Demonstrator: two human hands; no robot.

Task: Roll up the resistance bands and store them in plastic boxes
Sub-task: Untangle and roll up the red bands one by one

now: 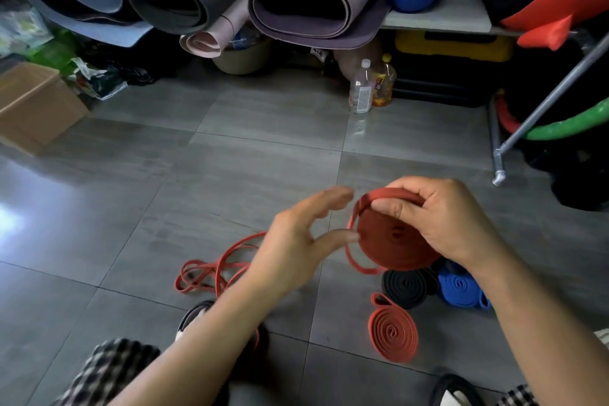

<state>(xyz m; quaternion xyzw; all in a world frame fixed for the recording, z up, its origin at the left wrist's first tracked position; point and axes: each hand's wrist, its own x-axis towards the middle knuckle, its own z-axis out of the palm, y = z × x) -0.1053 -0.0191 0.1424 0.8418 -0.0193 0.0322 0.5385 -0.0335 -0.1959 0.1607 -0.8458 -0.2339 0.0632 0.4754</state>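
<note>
We see a grey tiled floor [230,142] with a rolled red band [393,333] lying flat. Just beyond that roll sit a black roll [403,288] and a blue roll [459,288]. Left of it sprawls a loose red band [211,270], and far beyond it stand two bottles [362,89].

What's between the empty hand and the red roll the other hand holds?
Only the roll's loose red strand, looping down by the fingertips of the left hand. The right hand grips the red roll. The head view shows it.
</note>
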